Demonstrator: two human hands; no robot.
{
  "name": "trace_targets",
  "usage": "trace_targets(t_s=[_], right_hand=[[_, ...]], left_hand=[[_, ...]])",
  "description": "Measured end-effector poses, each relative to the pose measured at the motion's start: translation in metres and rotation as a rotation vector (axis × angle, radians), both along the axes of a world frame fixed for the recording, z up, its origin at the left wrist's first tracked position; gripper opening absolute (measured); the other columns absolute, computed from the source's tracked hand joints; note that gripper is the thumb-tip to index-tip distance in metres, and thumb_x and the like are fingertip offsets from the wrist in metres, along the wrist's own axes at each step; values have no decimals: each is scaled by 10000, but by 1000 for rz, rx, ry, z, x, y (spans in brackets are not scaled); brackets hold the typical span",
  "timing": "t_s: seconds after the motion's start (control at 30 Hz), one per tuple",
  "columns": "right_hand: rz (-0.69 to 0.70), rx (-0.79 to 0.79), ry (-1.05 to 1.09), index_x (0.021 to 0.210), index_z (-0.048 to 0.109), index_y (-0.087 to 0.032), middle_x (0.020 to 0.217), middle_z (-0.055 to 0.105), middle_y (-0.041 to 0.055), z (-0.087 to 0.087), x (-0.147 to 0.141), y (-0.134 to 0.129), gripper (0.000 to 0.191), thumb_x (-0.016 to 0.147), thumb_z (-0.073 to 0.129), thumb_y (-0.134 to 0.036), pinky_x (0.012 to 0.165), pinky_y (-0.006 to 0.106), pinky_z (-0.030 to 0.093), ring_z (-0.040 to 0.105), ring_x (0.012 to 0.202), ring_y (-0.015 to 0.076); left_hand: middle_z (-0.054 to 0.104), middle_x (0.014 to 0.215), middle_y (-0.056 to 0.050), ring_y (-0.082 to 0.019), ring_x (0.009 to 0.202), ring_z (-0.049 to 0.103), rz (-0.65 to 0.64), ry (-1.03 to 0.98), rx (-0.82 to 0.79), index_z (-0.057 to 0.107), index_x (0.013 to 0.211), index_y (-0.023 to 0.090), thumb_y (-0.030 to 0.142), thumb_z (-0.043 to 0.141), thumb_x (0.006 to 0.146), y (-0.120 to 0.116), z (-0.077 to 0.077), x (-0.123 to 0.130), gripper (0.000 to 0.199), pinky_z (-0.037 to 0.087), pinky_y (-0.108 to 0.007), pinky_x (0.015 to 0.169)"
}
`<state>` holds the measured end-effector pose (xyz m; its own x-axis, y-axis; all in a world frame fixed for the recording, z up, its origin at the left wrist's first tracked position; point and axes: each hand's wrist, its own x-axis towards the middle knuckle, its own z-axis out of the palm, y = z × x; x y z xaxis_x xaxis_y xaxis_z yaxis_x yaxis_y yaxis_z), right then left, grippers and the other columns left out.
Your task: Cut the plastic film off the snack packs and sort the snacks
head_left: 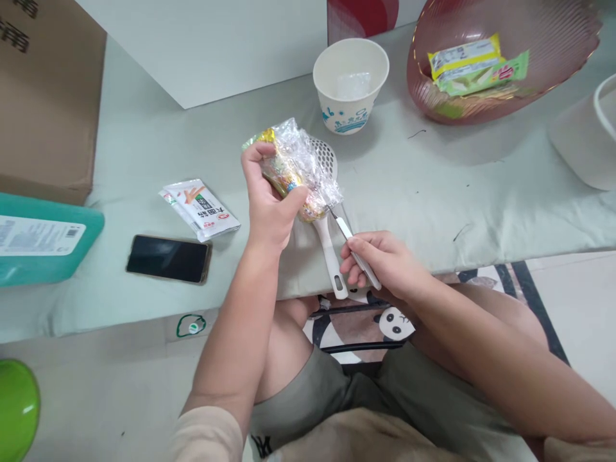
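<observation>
My left hand [270, 208] grips a crinkled clear plastic package [293, 160] with yellow, colourful contents, held above the table. In my right hand [380, 260] is a thin tool with a white handle [359, 252]; its dark metal tip touches the lower right edge of the package. Beneath the package lies a white slotted skimmer [328, 253], its perforated head partly hidden and its handle pointing toward me. Just behind stands a paper cup [349, 115] with a piece of clear plastic inside.
White snack packets [202, 208] and a black phone [167, 258] lie at left, near a teal container [52, 266] and a cardboard box [52, 96]. A pink bowl [486, 112] holds wrapped snacks at back right, beside a white container [584, 138]. A white box [216, 45] stands behind.
</observation>
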<state>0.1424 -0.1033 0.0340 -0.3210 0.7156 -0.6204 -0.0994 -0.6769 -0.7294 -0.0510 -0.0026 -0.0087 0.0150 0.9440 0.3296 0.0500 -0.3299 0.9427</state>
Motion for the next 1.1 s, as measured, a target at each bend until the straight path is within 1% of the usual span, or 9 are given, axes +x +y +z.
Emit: trace_targets(t_s=[0.07,0.13,0.3,0.47,0.53,0.6,0.73,0.93,1.1], right_hand=[[52,49,-39,750,642,-164,616,672,35,3,3,0,401,814,711,-554,414,210,449,577,451,103],[40,213,-162,774,659,-174,638,670,39,4,12,4,419,861,630,-583,433,246,439,544,453,112],[-232,901,-993,914,738,-208,858,671,94,-22,59,33,310,947,575,-470,729,380,514,624,779,226],[-222,925,-1412,995,729,-205,920,621,136,-51,102,57,257,928,613,-425,873,505,487,613,967,330],[-271,977,-1427,1103,706,-194,1008,621,158,-46,100,55,291,924,613,-405,920,557,467,601,1040,358],[-255,1144,-1313,1179,677,-198,1063,628,158,-37,85,47,319,936,593,-386,937,542,472,604,1055,339],[-26,1469,-1012,1177,672,-241,1103,670,111,-26,40,25,288,936,603,-384,886,444,505,625,1009,273],[47,1325,-1002,904,649,-214,794,652,46,-35,16,15,127,981,554,-249,755,374,428,558,771,216],[-104,1506,-959,903,609,-213,1025,692,87,-27,15,8,56,934,581,-177,841,392,412,596,954,232]], left_hand=[[526,1220,-27,-229,1116,595,38,-105,-49,446,1221,371,455,851,755,2,5,-3,623,545,-360,876],[558,1173,-20,-233,1110,618,17,-202,-136,465,1192,363,494,817,783,2,10,-4,555,554,-358,848],[602,1097,-13,-210,966,648,-197,-326,-344,551,1117,319,448,790,812,-7,23,2,409,569,-370,818],[599,1105,-22,-224,1014,656,-357,-161,-355,599,1133,312,482,808,817,-21,24,20,415,577,-394,890],[599,1132,-20,-221,1039,650,-388,-100,-326,599,1168,329,494,775,853,-23,22,25,397,574,-398,927],[599,1166,-18,-223,1083,637,-398,-39,-270,593,1198,343,508,735,889,-23,19,29,378,564,-398,972],[599,1260,-25,-241,1226,593,-380,90,-132,570,1260,341,553,660,935,-20,10,33,399,517,-410,1083],[588,1330,-37,-253,1311,561,-355,172,-48,549,1299,333,606,622,944,-20,2,33,454,486,-424,1132],[589,1352,-28,-236,1241,619,-252,-12,-146,524,1286,365,595,662,922,-17,6,26,452,528,-411,1075]])
